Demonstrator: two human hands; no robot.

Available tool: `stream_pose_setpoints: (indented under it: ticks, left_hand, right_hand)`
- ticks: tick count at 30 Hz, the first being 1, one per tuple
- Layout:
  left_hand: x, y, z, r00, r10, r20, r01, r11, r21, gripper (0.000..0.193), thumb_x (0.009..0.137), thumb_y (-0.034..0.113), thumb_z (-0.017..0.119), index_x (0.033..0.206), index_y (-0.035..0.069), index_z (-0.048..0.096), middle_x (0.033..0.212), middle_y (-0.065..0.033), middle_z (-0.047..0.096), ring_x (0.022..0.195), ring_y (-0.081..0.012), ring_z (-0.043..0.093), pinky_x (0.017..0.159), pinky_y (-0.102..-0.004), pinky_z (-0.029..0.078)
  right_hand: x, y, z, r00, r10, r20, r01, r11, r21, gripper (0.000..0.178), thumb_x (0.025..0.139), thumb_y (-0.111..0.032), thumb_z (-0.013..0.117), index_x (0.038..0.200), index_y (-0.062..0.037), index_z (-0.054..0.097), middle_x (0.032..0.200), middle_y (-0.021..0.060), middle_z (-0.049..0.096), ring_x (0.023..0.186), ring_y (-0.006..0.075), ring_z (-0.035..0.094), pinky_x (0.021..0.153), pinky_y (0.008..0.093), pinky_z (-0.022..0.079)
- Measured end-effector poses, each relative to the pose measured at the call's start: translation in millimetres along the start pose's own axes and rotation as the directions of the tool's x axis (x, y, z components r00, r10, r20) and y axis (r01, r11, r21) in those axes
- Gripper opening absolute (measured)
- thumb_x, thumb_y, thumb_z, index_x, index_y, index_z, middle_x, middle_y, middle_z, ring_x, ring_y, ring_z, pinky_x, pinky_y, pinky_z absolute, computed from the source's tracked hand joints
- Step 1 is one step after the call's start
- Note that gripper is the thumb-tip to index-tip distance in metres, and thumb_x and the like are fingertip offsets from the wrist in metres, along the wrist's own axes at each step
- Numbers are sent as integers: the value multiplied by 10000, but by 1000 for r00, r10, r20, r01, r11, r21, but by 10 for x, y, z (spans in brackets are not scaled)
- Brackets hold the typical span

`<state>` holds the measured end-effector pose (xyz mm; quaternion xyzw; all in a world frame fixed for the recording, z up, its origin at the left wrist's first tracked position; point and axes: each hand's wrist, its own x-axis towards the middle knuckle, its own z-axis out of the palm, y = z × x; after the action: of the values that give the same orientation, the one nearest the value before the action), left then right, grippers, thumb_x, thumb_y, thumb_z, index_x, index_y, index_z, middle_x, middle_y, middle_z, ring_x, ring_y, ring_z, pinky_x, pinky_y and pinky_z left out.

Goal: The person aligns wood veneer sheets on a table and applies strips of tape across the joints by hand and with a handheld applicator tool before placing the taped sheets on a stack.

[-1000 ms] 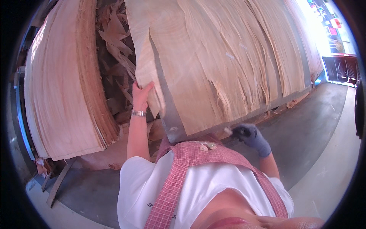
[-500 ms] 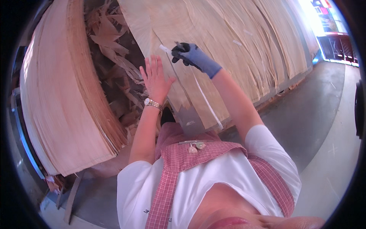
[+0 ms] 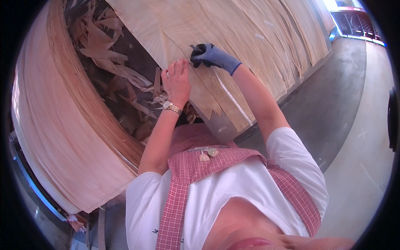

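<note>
A pale wood veneer sheet [image 3: 171, 37], rippled and split near its front edge, lies on top of a stack. My bare left hand [image 3: 177, 83], a watch [image 3: 167, 105] on its wrist, is at the sheet's left edge with its fingers bent and together on the veneer; the thumb is hidden. Just right of those fingertips is my right hand [image 3: 206, 56] in a blue-grey glove with dark fingers. It is closed on a small dark blade-like tool [image 3: 193, 47], whose tip sticks out; the rest is hidden. A white tape strip [image 3: 231, 93] runs along the sheet below the glove.
On the left stands a tall curved stack of pinkish veneer [image 3: 54, 125]. Torn veneer scraps [image 3: 102, 54] fill the gap between the stacks. A grey board [image 3: 218, 127] shows under the sheet's front corner. Grey floor [image 3: 333, 96] extends to the right, with a dark red rack [image 3: 354, 23] beyond.
My left hand has come down on the veneer edge, its spread fingers now bent and together. The gloved right hand stays close by with the tool. The view has shifted slightly.
</note>
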<state>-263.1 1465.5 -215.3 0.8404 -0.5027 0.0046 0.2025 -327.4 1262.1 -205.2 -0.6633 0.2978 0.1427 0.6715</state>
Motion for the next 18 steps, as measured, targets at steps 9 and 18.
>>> stream_pose_setpoints:
  ticks: [9,18]
  left_hand:
    - [43,64,3,993,101,54,-108,983,151,643,800,31,565,1400,261,530,1285,-75,536,1189,-278,490,1009,-483,354]
    - [200,-75,-191,953,147,266,-171,983,69,610,820,86,547,1418,203,510,1203,-97,557,1122,-279,502,973,-489,370]
  right_hand:
    - [-544,333,149,974,-99,-205,26,943,-331,259,903,-289,613,915,-30,615,780,190,679,700,330,682,638,443,525]
    - [-1454,-1508,183,736,-552,-392,254,761,-597,262,888,-154,623,1150,-144,611,868,150,670,796,355,666,667,421,510]
